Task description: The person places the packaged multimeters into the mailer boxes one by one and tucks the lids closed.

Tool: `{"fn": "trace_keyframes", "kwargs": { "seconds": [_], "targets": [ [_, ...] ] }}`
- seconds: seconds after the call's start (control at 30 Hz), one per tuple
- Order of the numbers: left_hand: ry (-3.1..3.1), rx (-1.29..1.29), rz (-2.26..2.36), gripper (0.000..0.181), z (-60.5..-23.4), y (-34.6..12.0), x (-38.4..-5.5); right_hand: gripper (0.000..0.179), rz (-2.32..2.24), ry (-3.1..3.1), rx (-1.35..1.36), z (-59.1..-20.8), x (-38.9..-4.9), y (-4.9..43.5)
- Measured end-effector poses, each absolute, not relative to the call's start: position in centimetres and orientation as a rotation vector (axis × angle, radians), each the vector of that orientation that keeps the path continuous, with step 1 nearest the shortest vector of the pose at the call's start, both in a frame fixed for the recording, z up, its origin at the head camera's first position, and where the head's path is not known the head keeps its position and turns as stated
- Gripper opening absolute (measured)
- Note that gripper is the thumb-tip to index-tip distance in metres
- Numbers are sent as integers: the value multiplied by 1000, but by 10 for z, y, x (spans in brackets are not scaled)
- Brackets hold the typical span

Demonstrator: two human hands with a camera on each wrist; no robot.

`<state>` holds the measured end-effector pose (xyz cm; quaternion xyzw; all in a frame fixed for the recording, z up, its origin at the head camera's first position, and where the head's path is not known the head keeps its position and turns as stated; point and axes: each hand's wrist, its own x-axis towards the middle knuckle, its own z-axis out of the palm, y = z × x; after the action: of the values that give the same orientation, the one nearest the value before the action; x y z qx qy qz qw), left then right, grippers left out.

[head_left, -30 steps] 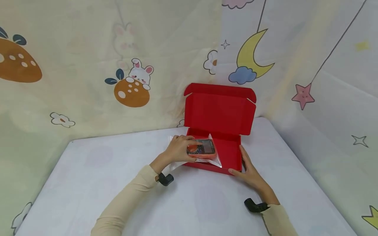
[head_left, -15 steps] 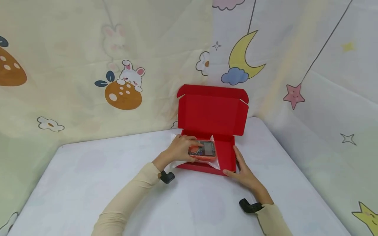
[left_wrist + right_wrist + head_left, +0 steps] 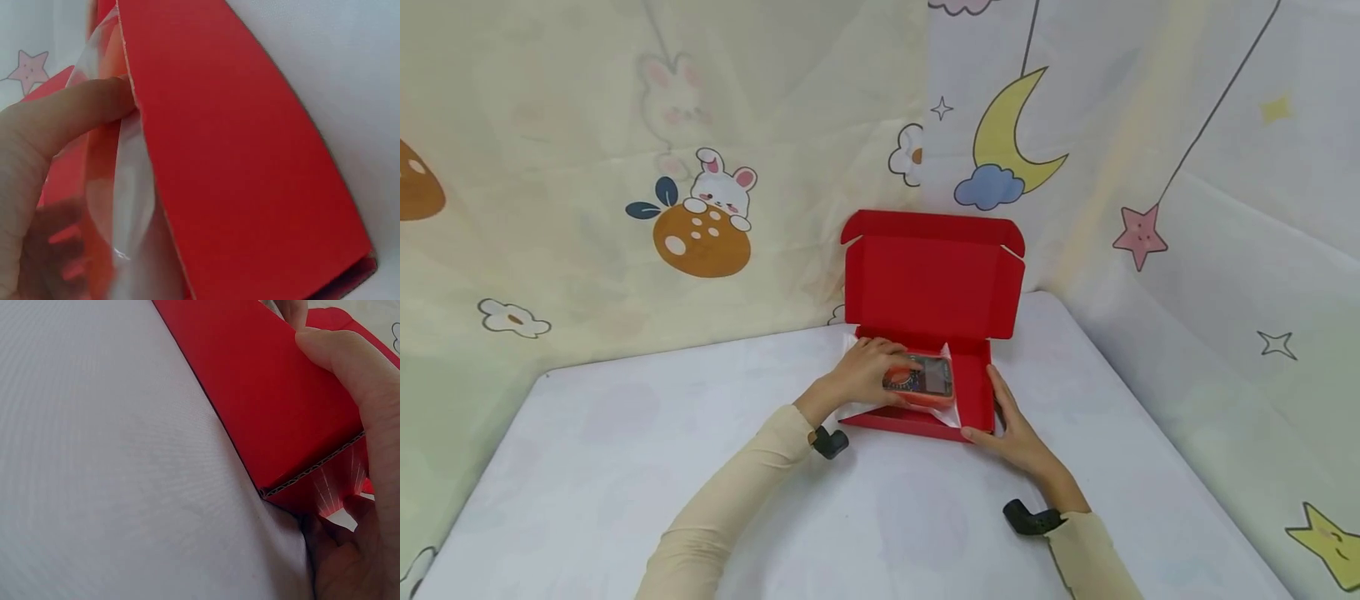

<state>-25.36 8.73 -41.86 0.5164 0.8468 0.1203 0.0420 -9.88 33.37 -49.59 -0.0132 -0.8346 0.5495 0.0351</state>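
An orange multimeter point(image 3: 936, 377) with a dark face and grey screen lies in a clear plastic bag point(image 3: 854, 409), inside the open red cardboard box point(image 3: 976, 385). My left hand point(image 3: 868, 372) grips its left end from above, fingers over the dial and thumb on the near side. In the left wrist view, that thumb point(image 3: 84, 112) presses on the bagged orange side, next to the box's front wall point(image 3: 244, 150). My right hand point(image 3: 1021, 432) holds the box's front right corner, thumb on the front wall point(image 3: 269, 381) and other fingers at the right side.
The box's lid point(image 3: 931, 279) stands raised at the back, near the patterned cloth wall point(image 3: 797, 100). The box sits toward the far right of the white table point(image 3: 647, 467). Both wrists wear black cameras point(image 3: 830, 442).
My left hand has moved the bagged multimeter rightward and a little deeper in the box. My right hand keeps its place at the corner. The head view has shifted slightly.
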Motion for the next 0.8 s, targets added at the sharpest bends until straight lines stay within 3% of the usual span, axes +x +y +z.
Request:
{"fn": "trace_keyframes", "kwargs": {
  "seconds": [0.8],
  "targets": [
    [2485,1547,311,62,-425,105,-252,108,1696,-2582,-36,-492,-98,334]
  ]
}}
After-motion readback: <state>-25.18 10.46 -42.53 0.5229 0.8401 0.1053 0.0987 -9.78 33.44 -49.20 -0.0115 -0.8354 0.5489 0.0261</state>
